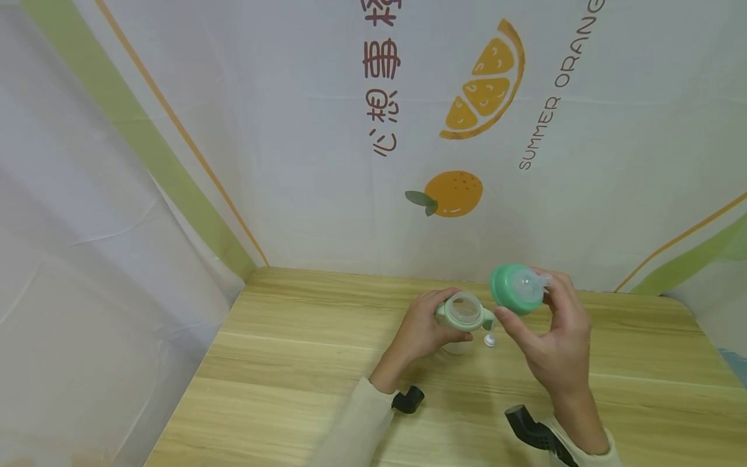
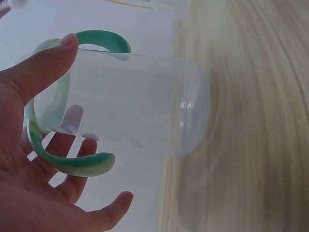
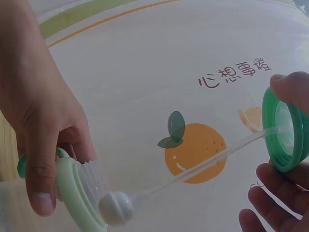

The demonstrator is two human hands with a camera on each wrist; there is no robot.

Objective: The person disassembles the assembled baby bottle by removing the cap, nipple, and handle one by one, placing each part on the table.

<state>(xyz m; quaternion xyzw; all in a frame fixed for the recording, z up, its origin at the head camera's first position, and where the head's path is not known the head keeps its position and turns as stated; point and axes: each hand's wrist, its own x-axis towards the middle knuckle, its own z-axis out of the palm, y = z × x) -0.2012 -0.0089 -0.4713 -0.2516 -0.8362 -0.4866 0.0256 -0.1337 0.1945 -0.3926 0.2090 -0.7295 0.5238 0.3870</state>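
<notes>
My left hand [image 1: 428, 324] grips a clear baby bottle [image 2: 130, 99] around its neck, thumb on one side and fingers on the other. A pale green ring with two curved handles [image 2: 72, 166] circles the neck, and the bottle's mouth is uncovered. My right hand [image 1: 557, 334] holds a green bottle cap [image 1: 516, 288] with a clear nipple, tilted up and to the right of the bottle. From the cap's underside runs a thin clear straw [image 3: 207, 162]. The straw's white weighted ball [image 3: 116, 208] hangs beside the bottle's open mouth.
The wooden table [image 1: 280, 363] lies under both hands. Behind it hangs a white curtain [image 1: 303, 194] printed with oranges and lettering. Black wrist-worn pieces [image 1: 408, 399] sit at both sleeves.
</notes>
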